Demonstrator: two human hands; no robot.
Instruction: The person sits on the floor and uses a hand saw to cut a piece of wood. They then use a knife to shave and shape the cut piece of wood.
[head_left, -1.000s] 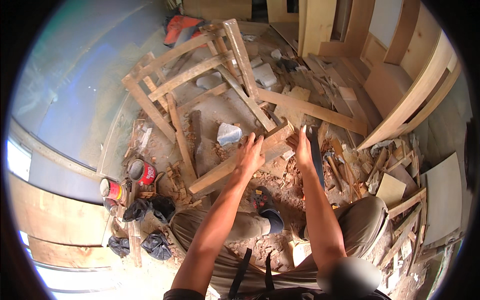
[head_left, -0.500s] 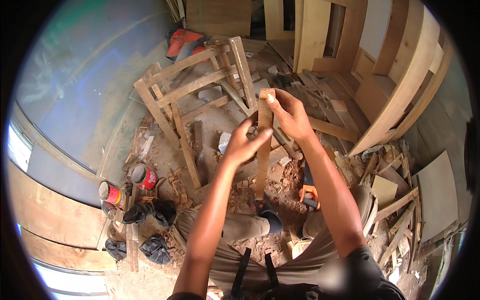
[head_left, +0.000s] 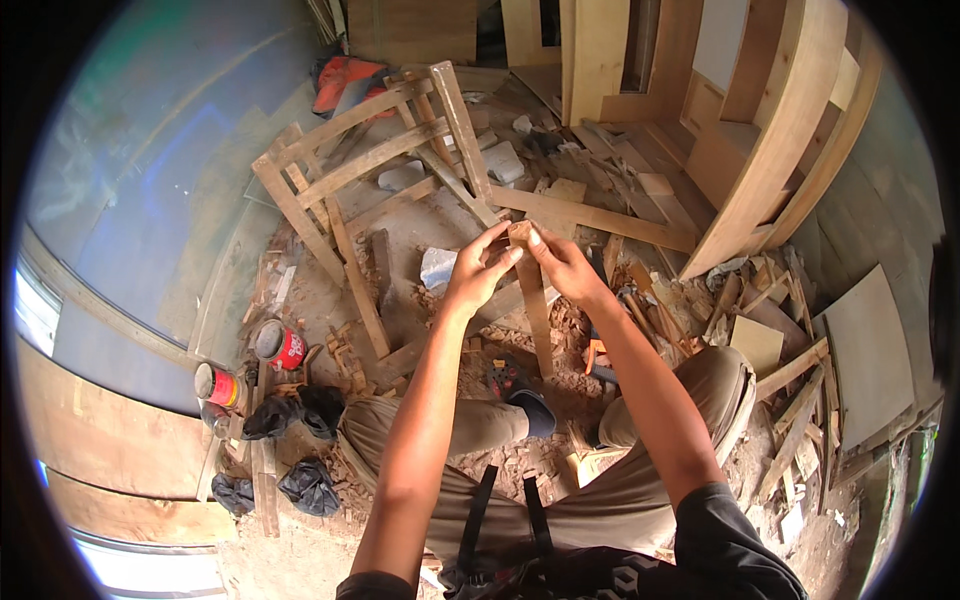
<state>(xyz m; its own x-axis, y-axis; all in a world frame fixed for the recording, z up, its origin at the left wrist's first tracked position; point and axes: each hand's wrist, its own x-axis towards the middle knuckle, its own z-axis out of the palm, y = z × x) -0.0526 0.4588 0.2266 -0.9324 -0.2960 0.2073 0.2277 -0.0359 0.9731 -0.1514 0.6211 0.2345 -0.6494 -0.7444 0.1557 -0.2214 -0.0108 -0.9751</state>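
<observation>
Above the person's bent knees, both hands meet at the top end of a wood strip (head_left: 533, 300), which stands almost upright with its lower end near the floor (head_left: 420, 225). Left hand (head_left: 478, 272) pinches the top end from the left side, right hand (head_left: 560, 265) pinches it from the right. Behind them a wooden frame (head_left: 370, 160) lies on the floor. Two red cans (head_left: 282, 345) stand far to the left, beside black rags (head_left: 300, 410).
</observation>
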